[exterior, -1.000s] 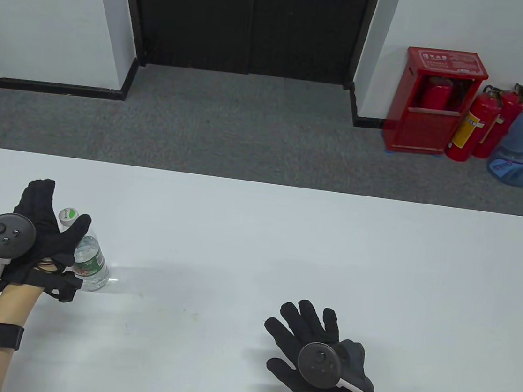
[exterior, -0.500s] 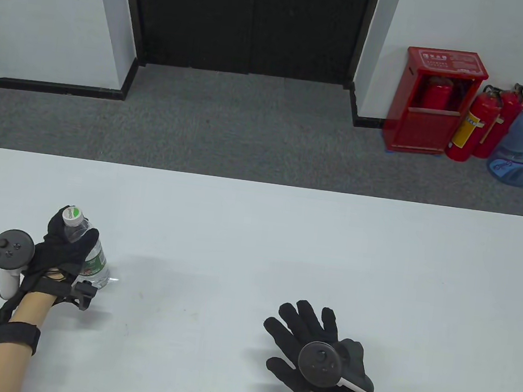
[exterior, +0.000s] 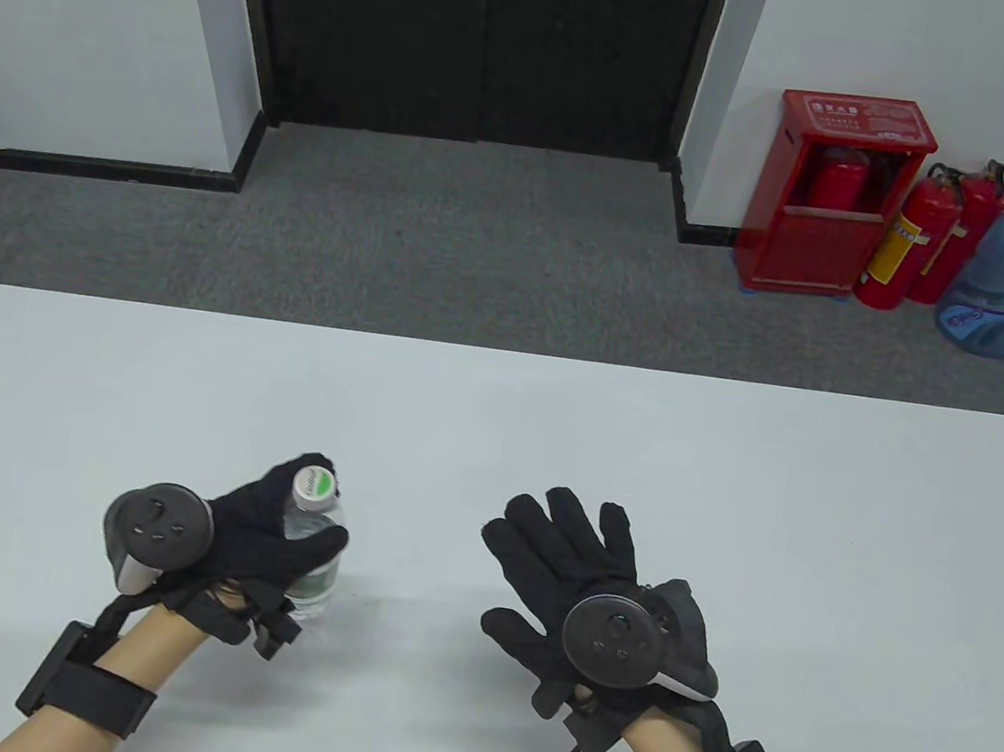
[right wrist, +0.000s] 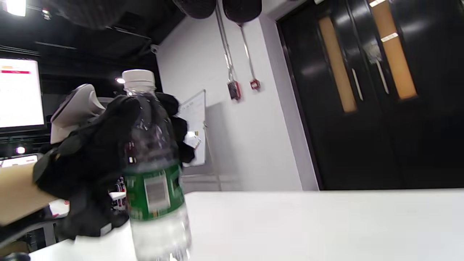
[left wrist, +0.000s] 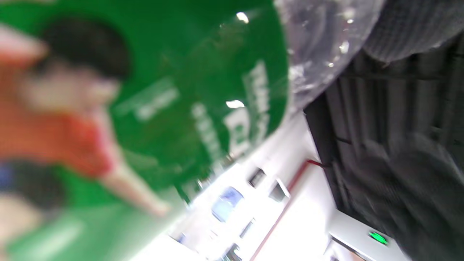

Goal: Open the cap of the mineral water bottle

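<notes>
The left hand (exterior: 253, 533) is gripping a water bottle (exterior: 311, 553) around its upper body, holding it upright at the near left part of the white surface (exterior: 637, 464). The white cap (exterior: 314, 488) is sitting on the bottle's neck. The right hand (exterior: 574, 574) is hovering just beside the bottle, fingers spread, holding nothing.

The bottle (exterior: 314, 554) was clear with a green label (right wrist: 154, 192) and a white cap (right wrist: 138, 77); both gloves were black.
</notes>
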Motion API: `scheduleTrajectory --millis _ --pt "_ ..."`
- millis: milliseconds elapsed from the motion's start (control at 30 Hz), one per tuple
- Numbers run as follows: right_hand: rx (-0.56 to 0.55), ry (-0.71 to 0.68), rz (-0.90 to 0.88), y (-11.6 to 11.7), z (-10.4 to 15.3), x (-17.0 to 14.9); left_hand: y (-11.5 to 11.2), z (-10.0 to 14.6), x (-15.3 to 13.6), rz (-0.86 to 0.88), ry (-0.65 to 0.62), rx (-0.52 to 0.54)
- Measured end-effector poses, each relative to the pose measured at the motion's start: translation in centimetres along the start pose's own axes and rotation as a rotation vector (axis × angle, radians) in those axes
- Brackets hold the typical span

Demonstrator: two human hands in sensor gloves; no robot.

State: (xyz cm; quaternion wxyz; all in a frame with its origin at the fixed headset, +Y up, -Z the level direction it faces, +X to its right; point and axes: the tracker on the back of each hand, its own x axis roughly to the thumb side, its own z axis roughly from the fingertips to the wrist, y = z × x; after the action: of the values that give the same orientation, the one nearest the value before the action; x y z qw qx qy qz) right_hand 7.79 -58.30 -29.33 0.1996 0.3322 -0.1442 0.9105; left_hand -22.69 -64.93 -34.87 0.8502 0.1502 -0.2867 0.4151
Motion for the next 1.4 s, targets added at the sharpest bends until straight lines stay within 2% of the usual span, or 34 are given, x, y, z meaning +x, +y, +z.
scheduleTrajectory --millis 167,200,300,333,367,433,533,600,733,933,1133,1233,1300,1400 --pt "-0.013 -0.113 0.088 -0.7 -1.6 3.4 -5.7 0.5 4.3 0.051 -0.102 -0.098" --pt "-0.052 -0.118 0.101 -0.5 -1.6 4.0 -6.9 0.8 5.0 0.064 -0.105 -0.111" --pt "-0.092 -0.130 0.139 0.7 -1.4 5.0 -8.6 1.6 5.8 0.097 -0.107 -0.110" --pt "-0.135 -0.120 0.181 1.1 -1.1 5.3 -9.1 2.0 6.0 0.098 -0.104 -0.119" --pt "-0.163 -0.135 0.210 1.3 -1.2 5.6 -9.2 2.1 5.9 0.091 -0.090 -0.112" --pt "-0.137 -0.109 0.302 1.6 -1.3 5.9 -9.4 2.4 5.6 0.126 -0.069 -0.111" --pt "-0.225 -0.052 0.372 1.8 -1.3 6.0 -8.9 2.7 5.7 0.088 -0.059 -0.076" --pt "-0.190 0.011 0.396 1.9 -1.4 5.9 -8.8 2.8 5.7 0.059 -0.058 -0.076" --pt "-0.154 -0.001 0.418 2.2 -1.6 6.0 -9.1 3.2 5.5 0.074 -0.061 -0.099" --pt "-0.105 -0.061 0.288 2.5 -1.9 5.5 -9.0 3.5 5.1 0.083 -0.058 -0.109" --pt "0.021 -0.111 0.157 2.6 -2.1 5.0 -8.9 3.6 4.8 0.100 -0.060 -0.097" --pt "0.101 -0.208 0.059 2.4 -1.9 4.7 -8.9 3.6 4.6 0.125 -0.057 -0.099" --pt "0.156 -0.226 0.015 2.3 -1.7 4.5 -9.0 3.6 4.5 0.100 -0.052 -0.103" --pt "0.178 -0.239 -0.040 2.4 -1.6 4.7 -9.1 3.6 4.4 0.121 -0.043 -0.099"
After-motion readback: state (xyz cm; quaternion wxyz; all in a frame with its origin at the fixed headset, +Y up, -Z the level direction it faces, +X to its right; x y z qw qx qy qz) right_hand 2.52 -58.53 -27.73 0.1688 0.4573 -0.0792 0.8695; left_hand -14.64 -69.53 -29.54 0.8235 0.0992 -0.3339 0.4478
